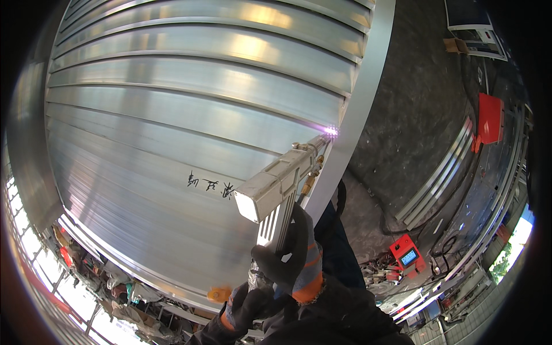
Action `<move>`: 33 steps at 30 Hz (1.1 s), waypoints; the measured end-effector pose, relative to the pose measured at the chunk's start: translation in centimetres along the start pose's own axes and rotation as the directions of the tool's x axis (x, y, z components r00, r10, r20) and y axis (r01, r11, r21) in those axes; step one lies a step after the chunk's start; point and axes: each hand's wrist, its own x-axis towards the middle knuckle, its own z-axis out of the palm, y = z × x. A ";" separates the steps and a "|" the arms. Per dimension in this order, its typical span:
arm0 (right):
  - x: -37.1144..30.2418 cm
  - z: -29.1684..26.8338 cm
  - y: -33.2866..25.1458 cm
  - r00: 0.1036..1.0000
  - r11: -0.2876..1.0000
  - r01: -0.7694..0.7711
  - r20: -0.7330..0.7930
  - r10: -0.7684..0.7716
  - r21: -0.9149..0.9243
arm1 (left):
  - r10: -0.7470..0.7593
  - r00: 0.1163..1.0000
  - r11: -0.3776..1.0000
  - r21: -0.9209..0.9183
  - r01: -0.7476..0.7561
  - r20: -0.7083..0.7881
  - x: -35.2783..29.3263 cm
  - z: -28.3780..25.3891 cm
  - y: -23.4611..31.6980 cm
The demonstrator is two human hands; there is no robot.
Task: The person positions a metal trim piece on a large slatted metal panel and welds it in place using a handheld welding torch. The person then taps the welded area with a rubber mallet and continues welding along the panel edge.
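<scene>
A boxy silver-grey handheld welding gun (276, 178) slants up and to the right over a ribbed metal panel (190, 126). Bright violet-white light glows at its nozzle tip, where a panel rib meets the flat edge frame (359, 109). My right hand (290, 256), in a black and grey glove with an orange cuff, is closed around the gun's grip. Lower down, my left hand (253, 302), gloved alike, closes on the gun's wrapped lower end, partly hidden by the fingers. A brass fitting (309, 184) sits under the barrel.
Long metal strips (440, 172) lie on the dark floor at right, near a red box-shaped item (490, 118). A red device with a lit screen (407, 256) stands at lower right. Clutter (138, 305) fills the area beyond the panel's near edge. Dark handwriting marks the panel.
</scene>
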 end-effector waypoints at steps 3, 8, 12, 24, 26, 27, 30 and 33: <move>-0.1 0.1 0.1 1.000 1.000 -0.020 -0.016 0.020 -0.004 | 0.003 1.000 1.000 -0.021 -0.003 0.003 0.0 0.1 0.1; 0.1 0.1 -0.1 0.995 0.992 0.092 -0.038 -0.095 -0.087 | 0.007 1.000 0.999 -0.049 -0.007 0.004 -0.1 0.1 0.2; 0.0 0.0 -0.7 1.000 0.997 0.011 -0.021 -0.013 -0.077 | 0.079 0.997 0.993 0.091 -0.080 0.020 0.1 -0.1 0.0; -1.4 0.1 -0.6 0.988 0.987 -0.154 0.025 0.153 0.053 | 0.016 1.000 1.000 -0.023 -0.016 -0.004 -0.6 0.1 -0.1; -1.6 0.1 -0.7 0.987 0.986 -0.159 0.020 0.158 0.041 | 0.030 1.000 1.000 -0.001 -0.030 -0.001 -0.8 0.0 -0.4; -1.6 0.1 -0.7 0.984 0.983 -0.175 0.028 0.173 0.061 | 0.008 1.000 1.000 -0.009 -0.008 -0.004 -0.8 -0.1 -0.5; -1.7 0.3 -0.8 0.983 0.979 -0.183 0.041 0.180 0.087 | 0.008 1.000 1.000 -0.008 -0.008 -0.006 -1.0 -0.1 -0.7; -1.7 0.3 -1.0 0.988 0.987 -0.151 0.036 0.149 0.057 | 0.028 1.000 1.000 0.005 -0.028 0.003 -1.2 -0.1 -0.8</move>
